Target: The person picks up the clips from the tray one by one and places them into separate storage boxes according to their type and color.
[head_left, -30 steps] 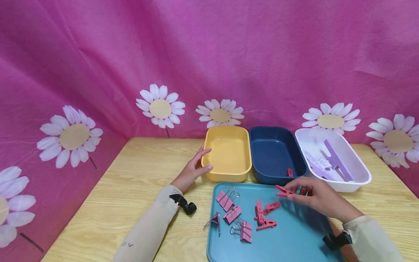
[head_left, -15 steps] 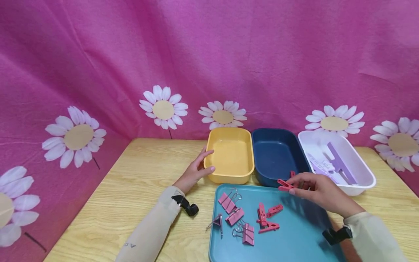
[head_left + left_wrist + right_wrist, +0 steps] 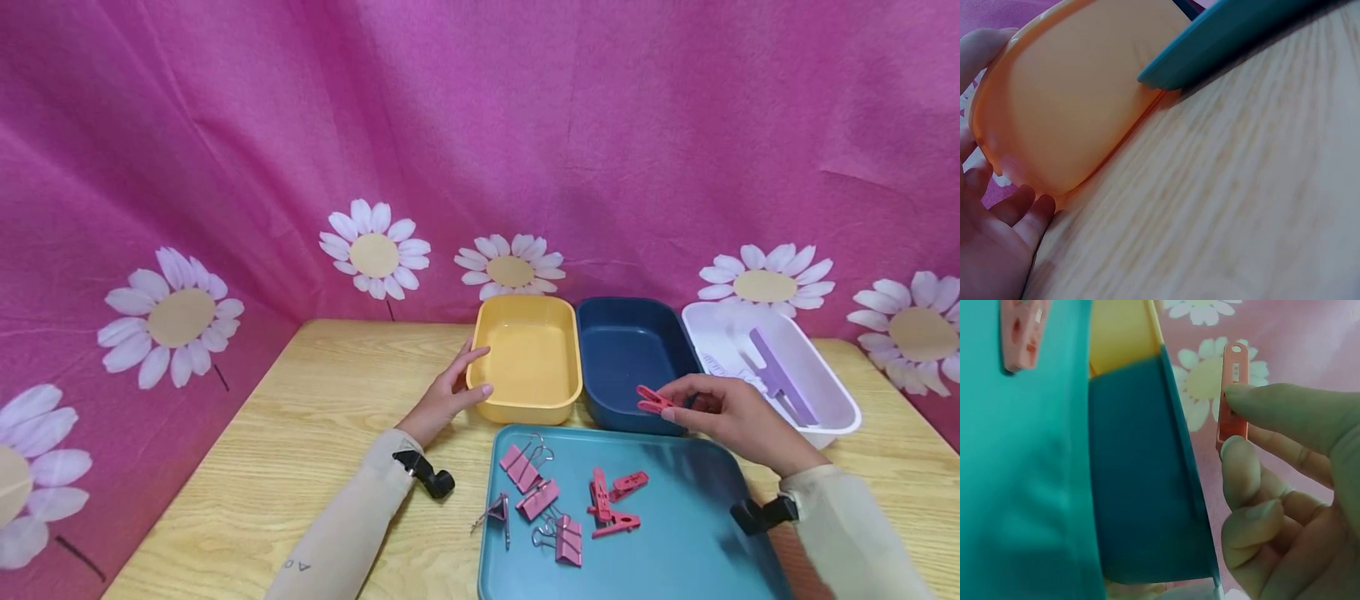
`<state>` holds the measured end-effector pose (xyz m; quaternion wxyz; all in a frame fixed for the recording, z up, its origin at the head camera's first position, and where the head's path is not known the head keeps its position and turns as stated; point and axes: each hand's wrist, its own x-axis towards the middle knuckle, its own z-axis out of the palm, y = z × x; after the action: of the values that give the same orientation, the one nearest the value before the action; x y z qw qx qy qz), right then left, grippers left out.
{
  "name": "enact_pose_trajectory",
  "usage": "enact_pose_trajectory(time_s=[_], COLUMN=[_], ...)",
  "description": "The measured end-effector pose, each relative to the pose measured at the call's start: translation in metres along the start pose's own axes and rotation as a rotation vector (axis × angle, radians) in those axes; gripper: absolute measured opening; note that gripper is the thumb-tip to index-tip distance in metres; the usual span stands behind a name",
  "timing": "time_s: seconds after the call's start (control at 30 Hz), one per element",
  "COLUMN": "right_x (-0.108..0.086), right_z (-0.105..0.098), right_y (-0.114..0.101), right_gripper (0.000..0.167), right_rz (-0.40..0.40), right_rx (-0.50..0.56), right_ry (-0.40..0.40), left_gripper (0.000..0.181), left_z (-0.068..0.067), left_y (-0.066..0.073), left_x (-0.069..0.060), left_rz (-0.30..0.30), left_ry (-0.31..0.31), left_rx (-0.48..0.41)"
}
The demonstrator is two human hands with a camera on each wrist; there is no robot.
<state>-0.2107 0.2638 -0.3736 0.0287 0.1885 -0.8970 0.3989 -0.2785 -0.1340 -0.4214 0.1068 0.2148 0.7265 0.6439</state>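
**Right hand (image 3: 738,421) pinching a red clothespin (image 3: 659,400); left hand (image 3: 444,398) at yellow bin (image 3: 528,358)**

Head view: clothespin held between right thumb and forefinger, over the near rim of the navy bin (image 3: 633,354); clearance cannot be judged. Left thumb and index spread apart on the yellow bin's rim. Three other clothespins (image 3: 628,485) lie on the teal tray (image 3: 690,533) beside pink binder clips (image 3: 567,540).

Left wrist view: fingers parted, some tips against the bin's outer wall.

Right wrist view: clothespin upright between two digits; remaining visible fingers bent.
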Motion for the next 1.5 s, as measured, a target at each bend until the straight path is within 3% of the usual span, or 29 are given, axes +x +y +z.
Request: enact_pose_trajectory(time_s=[0.23, 0.43, 0.97, 1.5], right_x=[0.009, 0.017, 0.018, 0.018], right_z=[-0.007, -0.011, -0.015, -0.011], right_y=[0.008, 0.02, 0.032, 0.036], right_gripper=[0.032, 0.032, 0.041, 0.042], right_rz=[0.06, 0.04, 0.103, 0.132], right_rx=[-0.002, -0.009, 0.033, -0.062], right_ry=[0.01, 0.052, 0.128, 0.123], left_gripper=[0.065, 0.065, 0.065, 0.064], left_z=[0.001, 0.002, 0.001, 0.0], left_y=[0.0, 0.001, 0.0, -0.001], left_x=[0.0, 0.0, 0.001, 0.0], left_rz=[-0.006, -0.011, 0.017, 0.012], left_ry=[-0.007, -0.005, -0.003, 0.004], left_rx=[0.002, 0.003, 0.01, 0.001])
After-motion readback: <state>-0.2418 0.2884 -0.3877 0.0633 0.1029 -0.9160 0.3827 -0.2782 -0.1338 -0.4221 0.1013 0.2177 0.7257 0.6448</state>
